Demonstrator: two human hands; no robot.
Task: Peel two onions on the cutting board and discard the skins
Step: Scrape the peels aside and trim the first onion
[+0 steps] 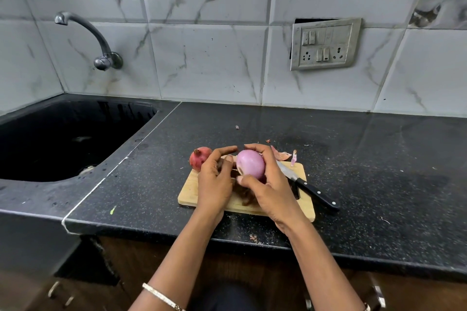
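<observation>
My right hand (pixel 270 189) grips a pale purple, mostly peeled onion (pixel 251 164) above the wooden cutting board (pixel 188 190). My left hand (pixel 214 182) is close beside it on the left, its fingers curled round a strip of dark skin at the onion's side. Loose brown skins (pixel 246 195) lie on the board under my hands. A second onion (pixel 199 158), still in its red skin, sits at the board's far left corner.
A black-handled knife (pixel 312 190) lies across the board's right side. Skin scraps (pixel 284 155) lie on the black counter behind the board. A dark sink (pixel 63 139) with a wall tap (pixel 101 43) is at left. A switch panel (pixel 326 44) hangs on the tiled wall.
</observation>
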